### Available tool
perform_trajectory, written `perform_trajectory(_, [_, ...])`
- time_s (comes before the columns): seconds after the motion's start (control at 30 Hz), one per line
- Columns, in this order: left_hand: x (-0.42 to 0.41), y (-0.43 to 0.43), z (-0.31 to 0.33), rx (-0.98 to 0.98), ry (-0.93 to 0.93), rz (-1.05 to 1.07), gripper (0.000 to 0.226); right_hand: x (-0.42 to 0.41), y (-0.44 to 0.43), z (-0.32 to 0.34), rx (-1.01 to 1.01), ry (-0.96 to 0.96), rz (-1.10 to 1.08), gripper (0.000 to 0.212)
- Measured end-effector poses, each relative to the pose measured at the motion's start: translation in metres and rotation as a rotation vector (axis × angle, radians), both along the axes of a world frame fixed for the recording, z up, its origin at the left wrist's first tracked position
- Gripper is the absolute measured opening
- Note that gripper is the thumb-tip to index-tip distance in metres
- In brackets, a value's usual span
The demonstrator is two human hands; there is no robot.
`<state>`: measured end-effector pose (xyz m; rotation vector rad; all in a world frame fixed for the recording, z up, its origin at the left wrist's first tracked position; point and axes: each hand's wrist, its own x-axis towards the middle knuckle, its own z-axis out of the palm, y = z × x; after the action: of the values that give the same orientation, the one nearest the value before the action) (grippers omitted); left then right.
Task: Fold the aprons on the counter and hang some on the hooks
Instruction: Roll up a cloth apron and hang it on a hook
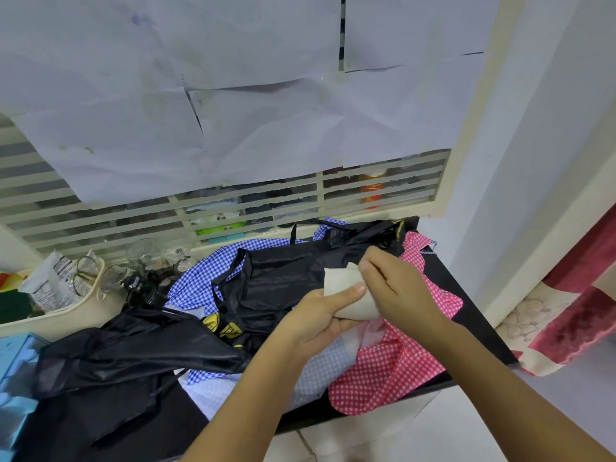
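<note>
A heap of aprons lies on the dark counter (473,295): shiny black ones (283,281), blue gingham (196,278), and red-and-white gingham (383,371). Above the heap my left hand (320,321) grips a small beige folded piece of cloth (343,281), thumb laid across its front. My right hand (396,285) pinches the same cloth from the top right, fingers curled over its edge. Both hands hover over the red gingham apron. No hooks are in view.
A cream tub (76,315) with packets stands at the left, glass jars (143,258) beside it. A blue box (16,371) sits at the far left edge. Behind is a slatted window (233,208) covered with paper. Tiled floor and a red mat (566,328) lie to the right.
</note>
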<state>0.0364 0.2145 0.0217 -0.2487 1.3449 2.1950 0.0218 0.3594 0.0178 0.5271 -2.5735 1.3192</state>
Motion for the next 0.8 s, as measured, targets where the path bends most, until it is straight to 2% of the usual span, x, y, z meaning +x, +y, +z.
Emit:
perform_trajectory(0.07, [0.0, -0.006, -0.003, -0.002, -0.05, -0.029, 0.047, -0.002, 0.008, 0.003, 0.013, -0.166, 0.14, 0.031])
perform_trajectory(0.13, [0.0, -0.014, -0.007, 0.032, -0.056, -0.029, 0.045, -0.003, 0.02, 0.006, -0.062, -0.381, 0.262, 0.033])
perform_trajectory(0.2, [-0.002, -0.023, -0.008, 0.088, -0.061, -0.01, 0.039, -0.004, 0.033, 0.003, -0.137, -0.51, 0.308, 0.039])
perform_trajectory(0.27, [-0.002, -0.031, -0.009, 0.103, -0.071, -0.021, 0.036, -0.003, 0.041, -0.004, -0.147, -0.548, 0.276, 0.044])
perform_trajectory(0.33, [-0.002, -0.037, -0.007, 0.089, -0.074, -0.069, 0.038, -0.004, 0.046, -0.014, -0.082, -0.526, 0.255, 0.037])
perform_trajectory(0.5, [0.001, -0.048, -0.009, 0.194, -0.107, -0.104, 0.061, 0.004, 0.038, -0.01, -0.094, -0.555, 0.387, 0.04])
perform_trajectory(0.57, [0.001, -0.05, -0.01, 0.227, -0.102, -0.101, 0.068, 0.007, 0.031, -0.004, -0.129, -0.536, 0.398, 0.031])
perform_trajectory(0.67, [0.002, -0.055, -0.012, 0.219, -0.06, -0.121, 0.068, 0.006, 0.026, 0.003, -0.19, -0.559, 0.366, 0.009])
perform_trajectory(0.73, [0.002, -0.06, -0.011, 0.152, 0.019, -0.218, 0.065, 0.002, 0.028, 0.006, -0.178, -0.628, 0.381, 0.014])
perform_trajectory(0.8, [0.001, -0.065, -0.009, 0.027, 0.107, -0.335, 0.063, -0.001, 0.031, 0.008, -0.168, -0.719, 0.366, 0.034])
